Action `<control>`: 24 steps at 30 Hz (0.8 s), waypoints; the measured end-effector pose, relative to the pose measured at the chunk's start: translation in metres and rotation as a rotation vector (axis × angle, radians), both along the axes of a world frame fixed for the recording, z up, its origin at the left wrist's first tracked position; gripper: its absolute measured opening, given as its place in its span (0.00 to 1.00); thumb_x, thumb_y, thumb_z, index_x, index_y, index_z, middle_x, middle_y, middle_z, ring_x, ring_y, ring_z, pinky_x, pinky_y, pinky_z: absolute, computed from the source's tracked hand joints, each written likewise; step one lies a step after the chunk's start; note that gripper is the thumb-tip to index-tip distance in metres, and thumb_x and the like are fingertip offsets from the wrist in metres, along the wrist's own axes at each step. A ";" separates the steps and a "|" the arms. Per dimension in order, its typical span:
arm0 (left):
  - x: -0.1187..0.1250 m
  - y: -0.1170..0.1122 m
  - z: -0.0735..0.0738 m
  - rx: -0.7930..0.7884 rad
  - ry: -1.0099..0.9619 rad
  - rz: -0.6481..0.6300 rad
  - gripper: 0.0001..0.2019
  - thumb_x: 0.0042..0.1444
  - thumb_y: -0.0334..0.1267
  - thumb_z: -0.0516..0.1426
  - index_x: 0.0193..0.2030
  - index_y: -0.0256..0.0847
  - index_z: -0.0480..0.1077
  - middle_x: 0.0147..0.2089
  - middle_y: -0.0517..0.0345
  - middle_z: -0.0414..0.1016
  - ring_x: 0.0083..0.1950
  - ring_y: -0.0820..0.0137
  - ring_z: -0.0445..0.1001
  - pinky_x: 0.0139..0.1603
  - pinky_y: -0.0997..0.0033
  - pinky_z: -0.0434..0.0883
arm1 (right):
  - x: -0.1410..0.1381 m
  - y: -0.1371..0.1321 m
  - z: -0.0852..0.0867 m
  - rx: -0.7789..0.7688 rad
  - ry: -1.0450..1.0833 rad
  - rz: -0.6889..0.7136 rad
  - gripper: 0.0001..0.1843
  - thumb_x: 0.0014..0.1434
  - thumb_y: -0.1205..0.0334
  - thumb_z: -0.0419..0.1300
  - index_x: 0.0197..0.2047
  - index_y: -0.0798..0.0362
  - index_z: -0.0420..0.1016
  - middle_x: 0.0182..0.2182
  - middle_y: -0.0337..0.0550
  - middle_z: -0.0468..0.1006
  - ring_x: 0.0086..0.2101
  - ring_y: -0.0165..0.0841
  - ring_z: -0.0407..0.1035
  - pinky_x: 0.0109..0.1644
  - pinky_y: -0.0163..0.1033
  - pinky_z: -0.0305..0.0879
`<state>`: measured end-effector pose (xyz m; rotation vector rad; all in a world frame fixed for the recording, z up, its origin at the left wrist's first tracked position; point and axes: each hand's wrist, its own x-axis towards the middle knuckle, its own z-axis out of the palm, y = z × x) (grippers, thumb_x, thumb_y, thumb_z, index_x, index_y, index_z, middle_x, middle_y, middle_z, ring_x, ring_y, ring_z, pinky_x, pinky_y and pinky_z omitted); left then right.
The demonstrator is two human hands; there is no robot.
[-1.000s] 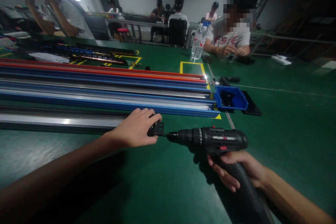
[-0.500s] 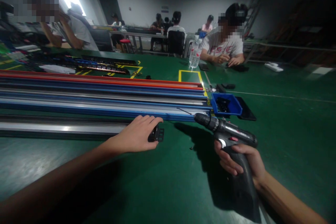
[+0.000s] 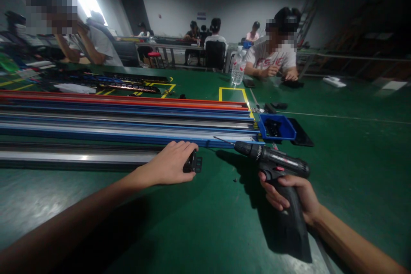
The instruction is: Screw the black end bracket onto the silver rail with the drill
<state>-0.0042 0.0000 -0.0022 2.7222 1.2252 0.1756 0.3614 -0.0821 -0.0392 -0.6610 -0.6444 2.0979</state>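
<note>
My right hand (image 3: 285, 195) is wrapped round the grip of a black cordless drill (image 3: 276, 160), whose long thin bit points left across the table. Over the right end of a long black and silver metal profile (image 3: 77, 157) lies my left hand (image 3: 173, 162), its fingers and thumb closed round that end. A black end piece (image 3: 194, 163) with small slots sticks out past my fingers. The bit's tip is apart from the end piece, up and to its right. My palm hides the joint between profile and end piece.
Several blue, silver and red profiles (image 3: 128, 126) lie parallel behind. A blue bin (image 3: 284, 132) with black parts stands at their right end, beside a dark flat device (image 3: 303, 132). Water bottles (image 3: 237, 68) stand farther back. Co-workers sit across the green table (image 3: 199, 231).
The drill in my right hand has moved slightly left, towards the end piece. My left hand stays on the profile's end. The camera view has shifted a little.
</note>
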 end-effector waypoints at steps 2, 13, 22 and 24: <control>0.001 0.000 0.001 -0.002 0.000 -0.003 0.27 0.55 0.49 0.61 0.59 0.38 0.67 0.52 0.46 0.76 0.52 0.53 0.74 0.53 0.51 0.67 | 0.000 -0.001 -0.001 0.014 -0.001 0.028 0.16 0.56 0.63 0.59 0.45 0.62 0.78 0.26 0.41 0.73 0.16 0.23 0.58 0.25 0.32 0.66; -0.001 0.001 -0.004 0.012 0.013 -0.003 0.30 0.56 0.51 0.61 0.61 0.38 0.65 0.55 0.46 0.76 0.54 0.53 0.73 0.54 0.53 0.66 | -0.002 0.001 0.001 0.033 0.007 -0.025 0.16 0.56 0.64 0.59 0.45 0.64 0.81 0.24 0.41 0.73 0.16 0.23 0.57 0.25 0.32 0.65; -0.001 0.001 -0.005 0.035 0.012 -0.002 0.30 0.56 0.51 0.61 0.62 0.38 0.65 0.56 0.46 0.76 0.54 0.54 0.73 0.54 0.54 0.65 | -0.002 0.001 0.003 -0.001 -0.007 -0.045 0.16 0.55 0.65 0.59 0.44 0.63 0.81 0.24 0.41 0.71 0.17 0.23 0.54 0.25 0.33 0.63; -0.001 0.001 -0.004 0.029 0.011 -0.004 0.30 0.57 0.51 0.61 0.62 0.38 0.65 0.55 0.47 0.76 0.54 0.54 0.73 0.53 0.54 0.65 | -0.001 0.001 0.002 0.000 -0.009 -0.041 0.16 0.55 0.64 0.59 0.44 0.63 0.81 0.24 0.41 0.71 0.17 0.23 0.55 0.25 0.33 0.63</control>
